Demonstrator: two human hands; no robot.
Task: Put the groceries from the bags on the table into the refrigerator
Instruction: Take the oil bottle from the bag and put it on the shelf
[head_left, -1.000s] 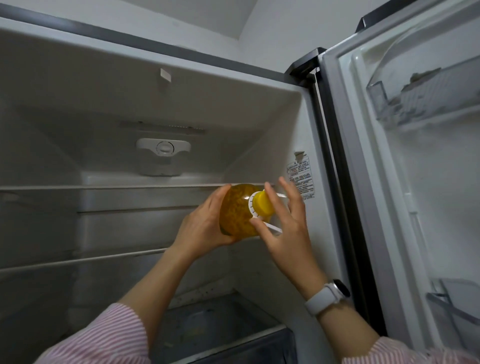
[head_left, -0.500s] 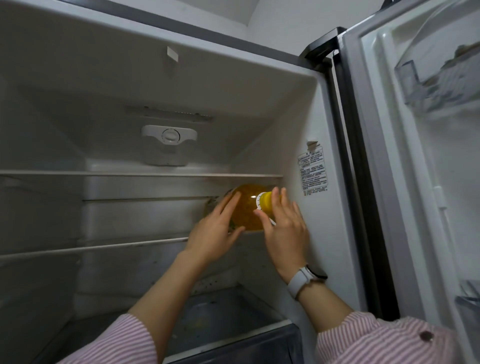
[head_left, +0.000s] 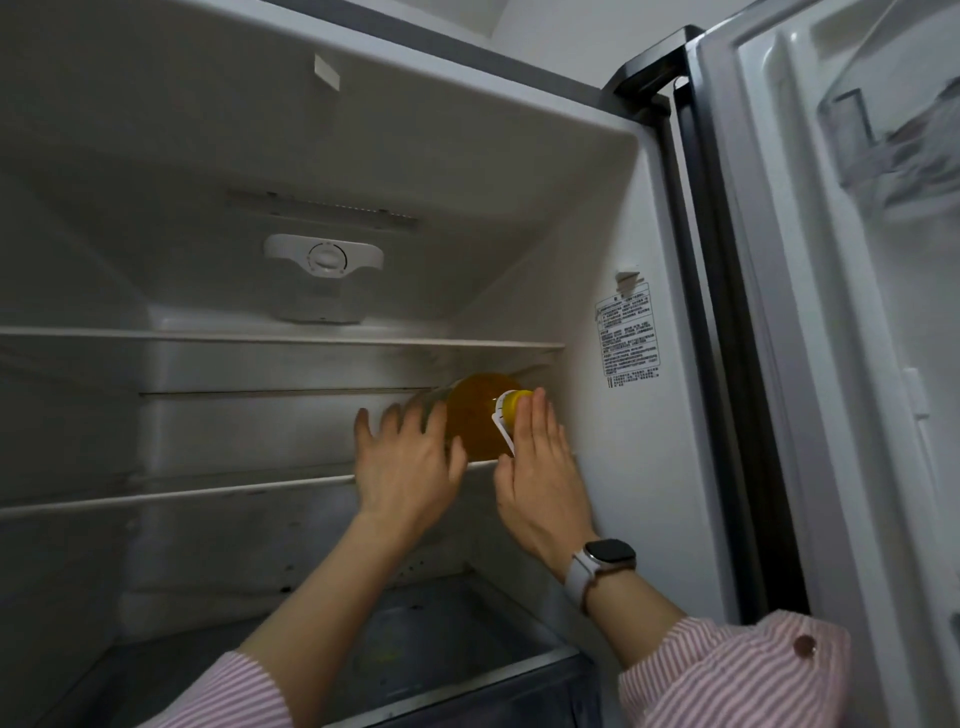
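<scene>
Bottle: one clear plastic bottle of yellow-orange liquid, yellow cap, lying on side on middle refrigerator shelf, right end. Two hands. Left hand fingers straight, spread, against bottle body. Right hand flat, fingers together, touching cap. One white-strapped watch on right wrist.

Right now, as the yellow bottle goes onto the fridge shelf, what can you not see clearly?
- Bottle: head view, far end hidden by the left hand.
- Cap: partly behind the right hand.
- Wall sticker: print too small to read.
- Door bin: contents blurred, cut by the edge.
</scene>
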